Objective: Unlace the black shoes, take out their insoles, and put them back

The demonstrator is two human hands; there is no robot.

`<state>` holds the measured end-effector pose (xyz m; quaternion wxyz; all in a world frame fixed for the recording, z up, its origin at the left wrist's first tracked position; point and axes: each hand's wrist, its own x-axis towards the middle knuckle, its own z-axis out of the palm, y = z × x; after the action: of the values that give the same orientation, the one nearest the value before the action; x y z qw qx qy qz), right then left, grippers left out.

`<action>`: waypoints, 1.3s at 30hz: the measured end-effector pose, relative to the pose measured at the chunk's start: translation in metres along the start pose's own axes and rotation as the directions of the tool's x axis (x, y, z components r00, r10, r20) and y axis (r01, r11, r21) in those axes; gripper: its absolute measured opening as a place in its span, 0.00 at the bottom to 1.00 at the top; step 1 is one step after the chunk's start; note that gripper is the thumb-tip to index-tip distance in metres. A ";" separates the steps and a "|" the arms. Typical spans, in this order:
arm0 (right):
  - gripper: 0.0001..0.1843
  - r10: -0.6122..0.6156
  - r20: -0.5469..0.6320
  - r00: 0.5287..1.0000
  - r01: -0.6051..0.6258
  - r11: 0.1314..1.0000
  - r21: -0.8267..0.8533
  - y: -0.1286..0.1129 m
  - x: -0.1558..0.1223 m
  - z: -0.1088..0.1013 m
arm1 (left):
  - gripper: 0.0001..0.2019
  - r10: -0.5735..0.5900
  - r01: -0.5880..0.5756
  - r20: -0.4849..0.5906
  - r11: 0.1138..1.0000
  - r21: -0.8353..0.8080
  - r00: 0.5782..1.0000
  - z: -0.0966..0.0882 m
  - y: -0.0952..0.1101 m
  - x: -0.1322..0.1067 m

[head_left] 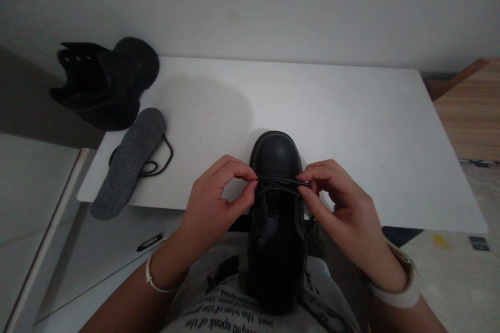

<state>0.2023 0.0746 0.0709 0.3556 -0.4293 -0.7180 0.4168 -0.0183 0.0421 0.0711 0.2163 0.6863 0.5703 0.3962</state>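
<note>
A black leather shoe (276, 156) points toe-away, its front over the white table and its heel end close to my body. Across its front run black laces (279, 182), stretched between my two hands. My left hand (221, 195) pinches the lace at the shoe's left side with thumb and forefinger. On the other side, my right hand (339, 205) pinches the lace near the right edge of the shoe. The lower lace holes are hidden or too dark to make out.
A second black shoe (113, 83) lies at the table's far left corner. Near it, a grey insole (130, 164) rests over a loose black lace (169, 153), overhanging the edge of the white table (332, 114). A wall stands behind; a wooden piece (471, 114) is at right.
</note>
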 end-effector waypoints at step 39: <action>0.07 -0.240 -0.825 0.511 0.483 0.874 0.045 0.022 0.014 -0.032 | 0.05 -0.291 0.084 -0.428 0.894 -0.440 0.856 -0.046 0.003 -0.015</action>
<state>0.2324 0.1029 0.0658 0.7726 -0.3556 -0.4910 0.1886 -0.0535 0.0197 0.0957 0.2430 0.4452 0.5767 0.6405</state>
